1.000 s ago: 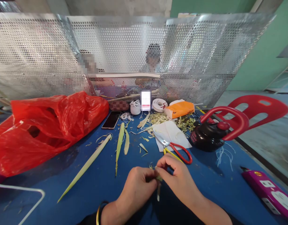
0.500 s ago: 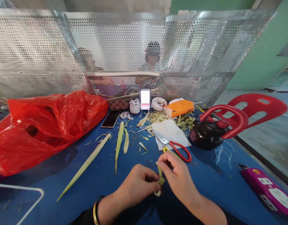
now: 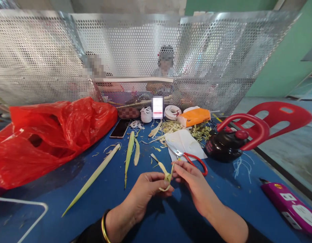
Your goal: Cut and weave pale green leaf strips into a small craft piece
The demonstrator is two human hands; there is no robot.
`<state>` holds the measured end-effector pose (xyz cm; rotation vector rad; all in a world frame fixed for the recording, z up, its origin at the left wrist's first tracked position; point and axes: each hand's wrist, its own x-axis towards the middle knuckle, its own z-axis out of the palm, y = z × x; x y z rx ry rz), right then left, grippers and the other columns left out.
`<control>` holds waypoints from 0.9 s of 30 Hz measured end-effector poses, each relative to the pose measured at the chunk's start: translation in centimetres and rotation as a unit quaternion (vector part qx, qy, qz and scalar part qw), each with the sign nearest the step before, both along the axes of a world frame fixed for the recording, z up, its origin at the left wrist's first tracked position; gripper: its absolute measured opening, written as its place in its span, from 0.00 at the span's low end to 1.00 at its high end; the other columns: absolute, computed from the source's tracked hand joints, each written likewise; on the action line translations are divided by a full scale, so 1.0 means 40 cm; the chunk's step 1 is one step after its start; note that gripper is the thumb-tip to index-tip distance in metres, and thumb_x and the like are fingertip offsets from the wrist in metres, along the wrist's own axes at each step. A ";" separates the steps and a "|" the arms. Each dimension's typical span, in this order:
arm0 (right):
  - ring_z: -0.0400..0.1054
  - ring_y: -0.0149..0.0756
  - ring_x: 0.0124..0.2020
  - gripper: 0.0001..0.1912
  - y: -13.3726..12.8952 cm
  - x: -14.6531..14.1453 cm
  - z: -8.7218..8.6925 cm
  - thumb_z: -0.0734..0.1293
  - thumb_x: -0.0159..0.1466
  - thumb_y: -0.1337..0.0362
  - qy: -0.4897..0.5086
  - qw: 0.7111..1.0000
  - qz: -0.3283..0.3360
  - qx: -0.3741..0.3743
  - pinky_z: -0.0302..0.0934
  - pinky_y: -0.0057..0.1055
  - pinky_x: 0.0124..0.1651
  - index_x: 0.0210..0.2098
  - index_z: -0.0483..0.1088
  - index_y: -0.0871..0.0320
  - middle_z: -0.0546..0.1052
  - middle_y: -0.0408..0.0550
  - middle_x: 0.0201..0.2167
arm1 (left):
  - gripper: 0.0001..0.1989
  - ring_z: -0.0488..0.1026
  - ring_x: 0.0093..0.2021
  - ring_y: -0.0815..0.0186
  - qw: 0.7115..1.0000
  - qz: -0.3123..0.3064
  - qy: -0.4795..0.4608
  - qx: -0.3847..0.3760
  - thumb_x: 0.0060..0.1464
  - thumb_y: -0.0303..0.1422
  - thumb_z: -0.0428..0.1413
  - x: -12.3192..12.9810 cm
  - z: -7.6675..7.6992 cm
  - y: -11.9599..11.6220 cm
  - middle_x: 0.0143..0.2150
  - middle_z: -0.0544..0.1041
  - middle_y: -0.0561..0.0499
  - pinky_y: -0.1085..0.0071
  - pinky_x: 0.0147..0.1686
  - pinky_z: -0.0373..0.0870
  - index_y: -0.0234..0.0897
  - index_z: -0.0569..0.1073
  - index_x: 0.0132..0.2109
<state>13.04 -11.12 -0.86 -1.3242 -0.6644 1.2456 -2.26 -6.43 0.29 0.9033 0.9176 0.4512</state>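
A small knotted piece of pale green leaf point(image 3: 167, 176) is pinched between the thumb and fingers of my left hand point(image 3: 145, 192), with one strip sticking up to the left and a loop hanging below. My right hand point(image 3: 193, 185) pinches another strip of the same piece at its right side. Beyond my hands lie two shorter green leaves point(image 3: 129, 152), and a long pale leaf point(image 3: 95, 175) lies to the left. Red-handled scissors point(image 3: 193, 161) rest partly on a white paper point(image 3: 183, 143), just beyond my right hand.
A red plastic bag point(image 3: 56, 135) fills the left. Along the back are a phone point(image 3: 120, 128), white string point(image 3: 146, 114), a ribbon roll point(image 3: 172, 112) and an orange packet point(image 3: 195, 116). A black kettle point(image 3: 223, 145) and purple device point(image 3: 287, 204) stand right. People sit behind the perforated screen point(image 3: 130, 44).
Both hands have risen slightly and the leaf piece has moved up and left with them. More of it shows, including a strip pointing up-left. My right fingers now grip lower along the right strip.
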 end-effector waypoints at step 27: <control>0.59 0.29 0.24 0.15 -0.010 -0.011 0.028 0.74 0.52 0.55 0.021 0.994 0.101 0.017 0.57 0.27 0.30 0.23 0.70 0.59 0.66 0.38 0.20 | 0.18 0.73 0.23 0.70 0.998 -0.058 -0.016 -0.025 0.42 0.41 0.66 0.000 -0.012 -0.007 0.26 0.79 0.45 0.74 0.28 0.68 0.28 0.77 0.34</control>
